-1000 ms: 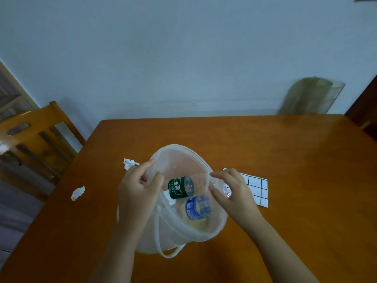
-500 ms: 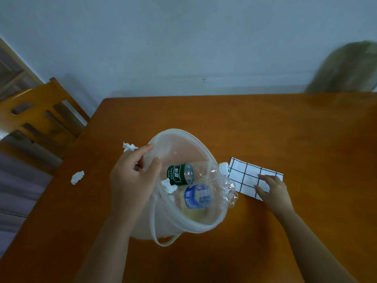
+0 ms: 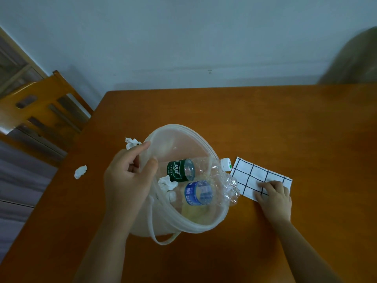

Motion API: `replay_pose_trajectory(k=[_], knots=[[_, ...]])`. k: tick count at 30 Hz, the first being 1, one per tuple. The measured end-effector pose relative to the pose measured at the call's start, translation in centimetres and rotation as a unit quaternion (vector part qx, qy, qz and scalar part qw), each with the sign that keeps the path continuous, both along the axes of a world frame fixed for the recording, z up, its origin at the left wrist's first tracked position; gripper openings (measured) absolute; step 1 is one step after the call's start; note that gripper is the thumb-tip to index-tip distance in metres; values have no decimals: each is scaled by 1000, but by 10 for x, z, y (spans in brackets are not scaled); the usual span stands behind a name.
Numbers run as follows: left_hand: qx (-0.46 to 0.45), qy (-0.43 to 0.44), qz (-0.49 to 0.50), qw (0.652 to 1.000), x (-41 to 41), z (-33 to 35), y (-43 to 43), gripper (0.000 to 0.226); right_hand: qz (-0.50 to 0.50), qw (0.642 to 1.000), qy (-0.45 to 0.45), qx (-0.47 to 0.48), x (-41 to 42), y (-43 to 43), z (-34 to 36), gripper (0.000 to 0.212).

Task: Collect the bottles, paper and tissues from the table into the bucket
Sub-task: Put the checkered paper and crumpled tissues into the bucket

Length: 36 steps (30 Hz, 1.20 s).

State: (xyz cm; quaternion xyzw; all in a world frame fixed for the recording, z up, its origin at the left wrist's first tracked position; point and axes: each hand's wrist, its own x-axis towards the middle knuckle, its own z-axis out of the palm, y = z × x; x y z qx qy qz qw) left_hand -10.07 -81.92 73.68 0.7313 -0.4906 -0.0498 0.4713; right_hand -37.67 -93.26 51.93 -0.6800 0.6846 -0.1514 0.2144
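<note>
A translucent white bucket [image 3: 204, 224] stands tilted on the wooden table. My left hand [image 3: 127, 180] pinches its left rim. Inside lie a green-label bottle [image 3: 179, 170], a blue-label bottle [image 3: 199, 193] and a crumpled tissue [image 3: 166, 182]; both bottles poke over the right rim. To the right of the bucket, a white paper with a black grid [image 3: 255, 176] lies flat. My right hand [image 3: 274, 198] rests fingers-down on its near edge. Two crumpled tissues remain on the table: one [image 3: 130, 142] just behind my left hand, another [image 3: 80, 171] near the left edge.
The orange-brown table [image 3: 265, 123] reaches back to a pale wall. A wooden chair [image 3: 38, 107] stands off the table's left corner. A blurred olive shape [image 3: 355, 58] sits at the far right by the wall.
My right hand left the bottles in the bucket and moved right onto the grid paper, where it now presses. The left hand has kept its hold on the rim.
</note>
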Motion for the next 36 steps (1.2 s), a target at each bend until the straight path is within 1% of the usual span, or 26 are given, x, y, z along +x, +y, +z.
replay_pose_trajectory(k=[5,12,17,21,25,28,31,34,36], knots=[[-1,8,5,1000,1,0,9,36,-26,999,-19,-32,1,21,-1,20],[-4,37,5,999,6,2,35,35,-45,997,-66,-10,6,62,2,10],[-11,62,12,998,20,2,60,34,-65,985,-160,7,19,91,15,8],[-17,75,20,997,37,4,84,31,-78,970,-225,-37,39,104,46,10],[-22,80,25,996,61,8,108,32,-60,955,-272,-102,73,115,94,16],[-27,80,29,996,86,11,127,30,-30,949,-281,-142,104,128,131,13],[-36,84,28,995,116,16,152,33,0,941,-296,-166,142,147,165,17],[-36,87,26,995,145,17,174,33,43,937,-289,-190,181,169,193,19],[-37,84,36,995,165,16,187,32,83,939,-273,-190,209,186,206,17]])
